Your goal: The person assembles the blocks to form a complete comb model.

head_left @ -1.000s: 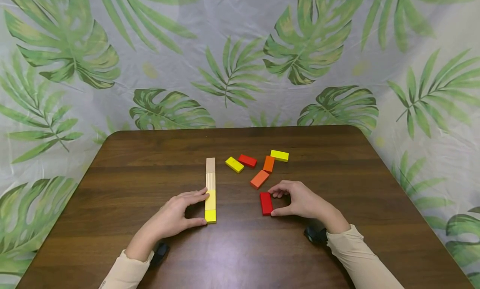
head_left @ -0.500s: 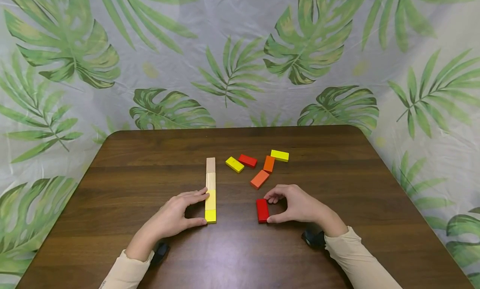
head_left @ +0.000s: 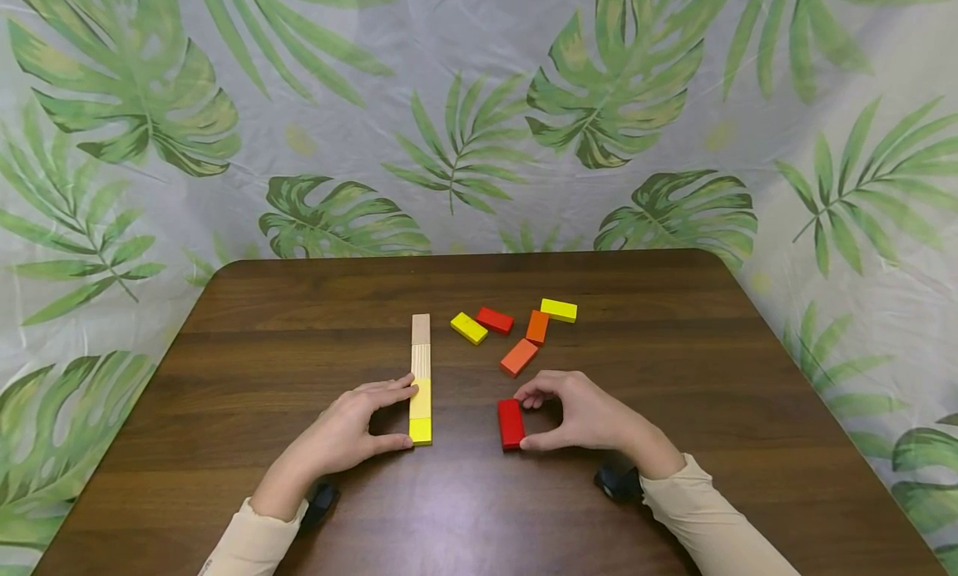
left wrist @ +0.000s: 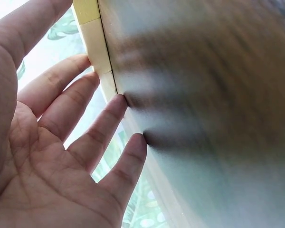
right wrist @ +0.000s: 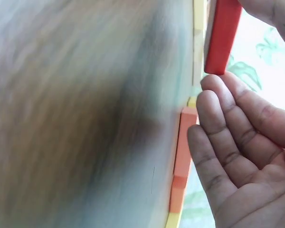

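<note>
A straight row of wooden blocks lies lengthwise on the table, with a bright yellow block (head_left: 421, 430) at the near end. Beyond it come a pale yellow block (head_left: 422, 401), a striped natural-wood block (head_left: 421, 361) and a beige block (head_left: 421, 328). My left hand (head_left: 348, 426) rests along the row's left side, its fingers fairly straight and touching the blocks; the thumb meets the bright yellow one. To the right of the row, my right hand (head_left: 587, 414) pinches a red block (head_left: 511, 425) between thumb and fingertip at its ends. In the right wrist view this red block (right wrist: 223, 38) appears raised slightly off the table.
Farther back lie several loose blocks: a yellow block (head_left: 468, 328), a second red block (head_left: 495, 320), two orange blocks (head_left: 519, 357) and another yellow block (head_left: 559, 311). The brown wooden table (head_left: 299, 310) ends at a leaf-patterned curtain (head_left: 479, 127).
My right hand has carried the red block left and slightly nearer to me, toward the row. The left hand and the other blocks have stayed in place.
</note>
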`<state>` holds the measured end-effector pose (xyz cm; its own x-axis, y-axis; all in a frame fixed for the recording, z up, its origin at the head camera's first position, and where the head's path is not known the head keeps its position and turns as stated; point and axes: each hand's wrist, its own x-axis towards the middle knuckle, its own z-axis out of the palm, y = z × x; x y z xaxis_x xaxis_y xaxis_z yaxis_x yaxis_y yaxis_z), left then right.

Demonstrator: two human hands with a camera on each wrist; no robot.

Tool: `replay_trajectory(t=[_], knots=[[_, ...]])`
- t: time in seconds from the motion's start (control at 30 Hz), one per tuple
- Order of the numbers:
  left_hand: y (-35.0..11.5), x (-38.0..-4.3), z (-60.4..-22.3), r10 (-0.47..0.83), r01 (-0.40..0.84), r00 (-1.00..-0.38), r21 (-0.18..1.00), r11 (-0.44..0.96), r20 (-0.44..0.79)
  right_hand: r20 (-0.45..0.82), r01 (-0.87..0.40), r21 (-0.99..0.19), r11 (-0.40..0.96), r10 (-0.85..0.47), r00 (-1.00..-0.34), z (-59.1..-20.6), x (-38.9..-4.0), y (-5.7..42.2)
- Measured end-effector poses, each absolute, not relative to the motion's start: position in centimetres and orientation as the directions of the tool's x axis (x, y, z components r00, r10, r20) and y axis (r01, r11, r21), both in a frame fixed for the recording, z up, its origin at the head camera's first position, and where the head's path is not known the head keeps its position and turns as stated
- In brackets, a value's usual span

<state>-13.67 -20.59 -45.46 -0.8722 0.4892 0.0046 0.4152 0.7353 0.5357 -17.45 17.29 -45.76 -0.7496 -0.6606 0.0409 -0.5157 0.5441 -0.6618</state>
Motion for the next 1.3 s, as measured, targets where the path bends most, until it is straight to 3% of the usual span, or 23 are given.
replay_trajectory(t=[0.63,1.3], knots=[[-20.3,-13.9,-45.5,0.477,0.415,-0.879,0.517,0.749,0.015,0.096,-0.527,-0.695,0.489,-0.663,-0.742,-44.8,-16.6,14.5],[-20.1,-15.0,-45.6,0.485,0.421,-0.874,0.529,0.737,0.020,0.098,-0.568,-0.685,0.456,-0.715,-0.692,-44.8,-15.5,10.8]])
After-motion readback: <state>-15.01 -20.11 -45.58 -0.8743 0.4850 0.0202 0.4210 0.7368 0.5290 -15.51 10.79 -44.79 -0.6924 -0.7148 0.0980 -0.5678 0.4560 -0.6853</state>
